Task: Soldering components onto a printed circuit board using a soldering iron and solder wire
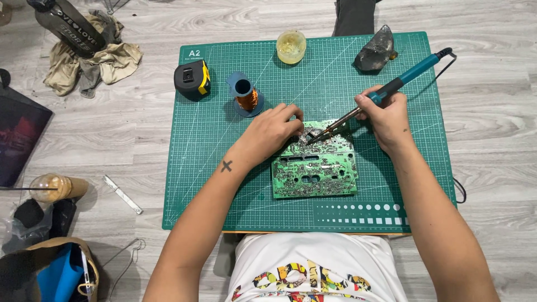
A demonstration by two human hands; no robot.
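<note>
A person's right hand closes its fingers around a teal-handled soldering iron, the metal tip angled down onto the upper edge of a green circuit board. The board, dense with silvery solder points and pierced by rounded slots, lies flat at the centre of a gridded green cutting mat on a pale wood-grain floor. The left hand presses on the board's upper left corner, fingers curled; whether they pinch anything cannot be made out. A copper wire coil, a black-and-yellow tape measure, a small translucent yellowish tub and a dark grey lump sit along the mat's far side. The iron's cord runs off the mat's right edge.
</note>
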